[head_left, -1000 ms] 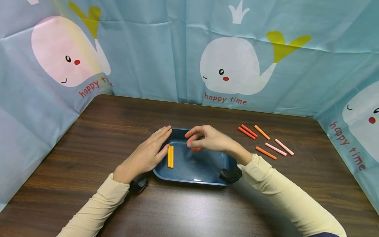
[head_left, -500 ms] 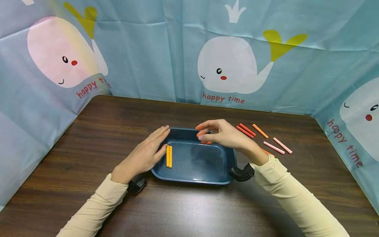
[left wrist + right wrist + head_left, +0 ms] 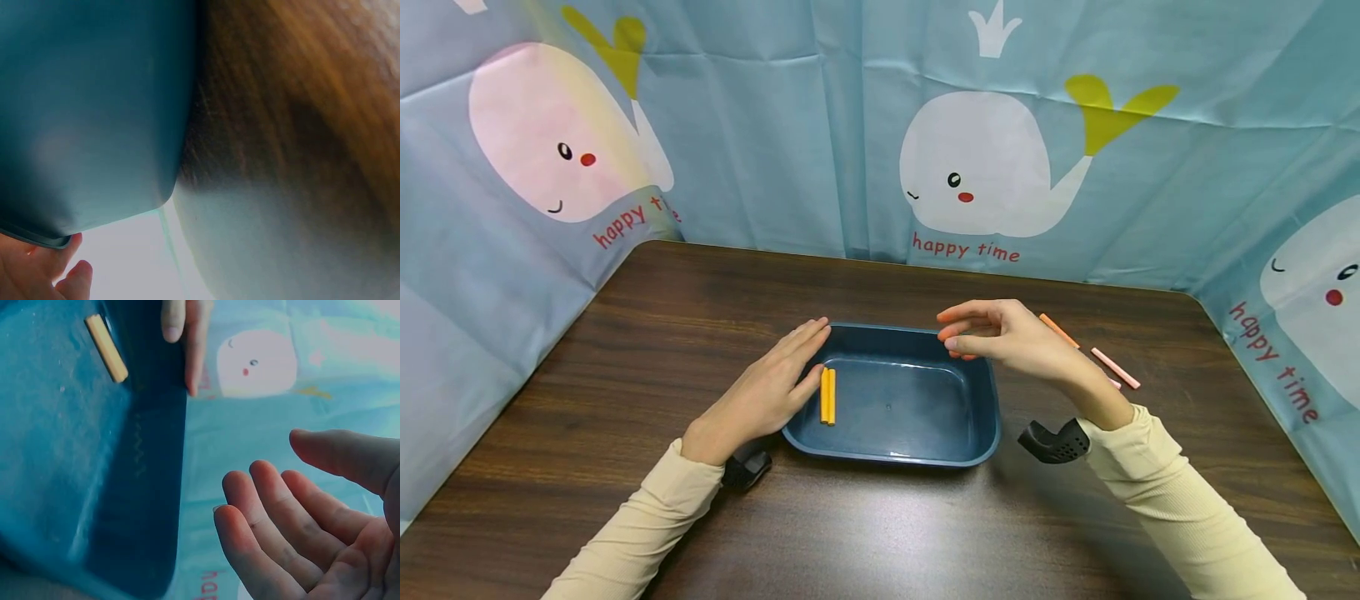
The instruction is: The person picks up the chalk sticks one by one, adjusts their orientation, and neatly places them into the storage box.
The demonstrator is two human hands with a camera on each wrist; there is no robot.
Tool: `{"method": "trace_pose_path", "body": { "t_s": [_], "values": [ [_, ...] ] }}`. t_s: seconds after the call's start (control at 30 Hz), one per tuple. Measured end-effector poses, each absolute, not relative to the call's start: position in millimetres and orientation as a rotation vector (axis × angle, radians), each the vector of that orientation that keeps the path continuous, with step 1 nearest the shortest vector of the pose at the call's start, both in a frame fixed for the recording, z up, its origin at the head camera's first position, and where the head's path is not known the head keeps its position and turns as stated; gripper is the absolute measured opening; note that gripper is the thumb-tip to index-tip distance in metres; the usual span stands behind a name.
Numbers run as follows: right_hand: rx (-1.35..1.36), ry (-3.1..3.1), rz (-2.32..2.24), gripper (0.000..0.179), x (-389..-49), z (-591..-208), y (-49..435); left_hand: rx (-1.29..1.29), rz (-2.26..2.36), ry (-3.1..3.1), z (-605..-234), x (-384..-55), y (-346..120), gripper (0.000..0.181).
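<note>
A dark blue rectangular tray (image 3: 895, 417) stands on the table, with two short yellow chalk-like sticks (image 3: 827, 397) side by side at its left end. My left hand (image 3: 760, 398) rests along the tray's left rim, fingers nearly straight; the left wrist view has its fingertips (image 3: 78, 281) at the rim, below the tray's outer wall (image 3: 94, 119). Above the back right corner is my right hand (image 3: 1015, 337), holding nothing. Its fingers (image 3: 275, 500) are loosely bent and the thumb stands apart from them. The right wrist view also catches the yellow sticks (image 3: 106, 349) inside the tray.
Right of the tray, an orange stick (image 3: 1058, 330) and a pink stick (image 3: 1115, 368) lie on the brown table (image 3: 715, 292). A second pink stick mostly hides behind the right hand, which covers others. A blue whale-print curtain (image 3: 760, 150) hangs behind and at both sides.
My right hand has moved from over the middle of the tray to the right, past its back corner, covering the red sticks. The left hand and the yellow sticks keep their places.
</note>
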State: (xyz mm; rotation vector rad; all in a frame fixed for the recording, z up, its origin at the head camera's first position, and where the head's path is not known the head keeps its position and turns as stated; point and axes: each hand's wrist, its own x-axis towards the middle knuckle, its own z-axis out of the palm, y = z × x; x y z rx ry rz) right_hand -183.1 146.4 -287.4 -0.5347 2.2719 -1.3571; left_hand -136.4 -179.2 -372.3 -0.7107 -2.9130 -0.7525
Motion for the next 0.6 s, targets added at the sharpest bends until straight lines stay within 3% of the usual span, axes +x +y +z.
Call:
{"method": "trace_pose_path", "body": {
  "t_s": [0.6],
  "values": [
    [-0.514,2.445,-1.318,0.04,-170.5,-288.6,197.3,-0.727,-0.755,-2.897,-375.0,-138.1,-179.6,0.056]
  ]
}}
